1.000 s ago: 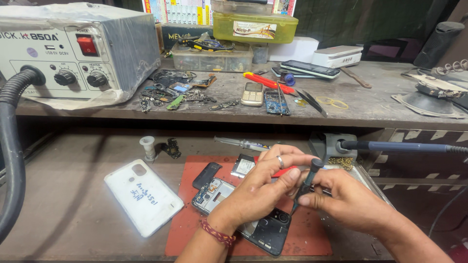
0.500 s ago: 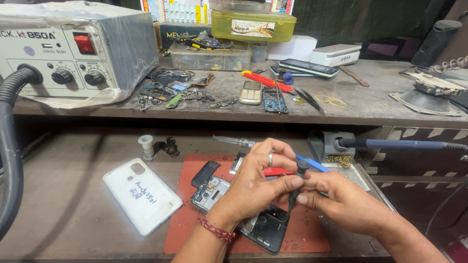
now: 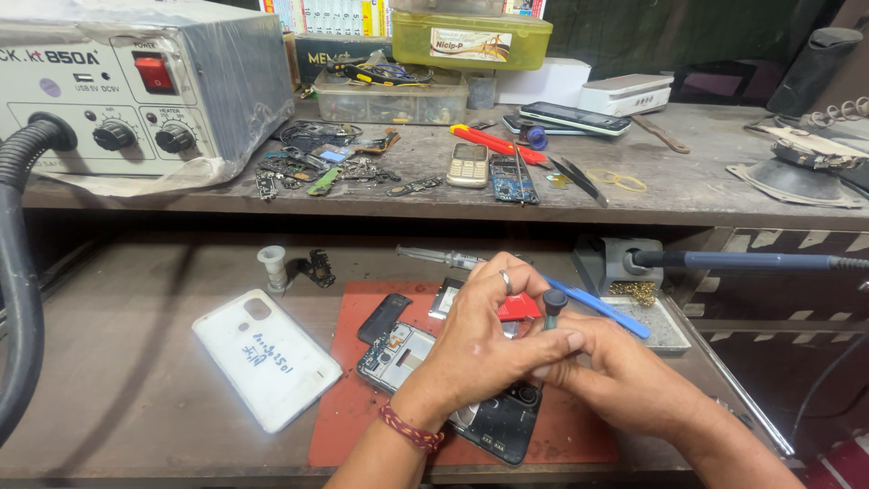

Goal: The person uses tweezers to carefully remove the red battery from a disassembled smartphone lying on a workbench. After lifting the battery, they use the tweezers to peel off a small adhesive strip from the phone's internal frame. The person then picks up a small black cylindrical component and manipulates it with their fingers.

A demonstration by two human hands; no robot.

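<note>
An opened smartphone (image 3: pixel 403 349) with its back removed lies on a red work mat (image 3: pixel 348 417). My left hand (image 3: pixel 484 349), with a ring and a red thread wristband, presses down on the phone's middle. My right hand (image 3: pixel 615 371) meets it from the right and holds a small dark screwdriver (image 3: pixel 552 303) upright between the fingertips of both hands, its tip hidden over the phone. A red-handled tool (image 3: pixel 518 308) and a blue tool (image 3: pixel 597 306) lie just behind my hands.
A white phone back cover (image 3: pixel 267 358) lies left of the mat. A soldering iron (image 3: pixel 742 262) rests in its stand (image 3: pixel 611 263) at right. The upper shelf holds a hot-air station (image 3: pixel 127 86) with black hose (image 3: pixel 18 299), phones, circuit boards and parts boxes.
My hands have closed together over the phone. The screwdriver has swung from slanted to upright, and the red-handled tool has left my left hand and now lies behind it.
</note>
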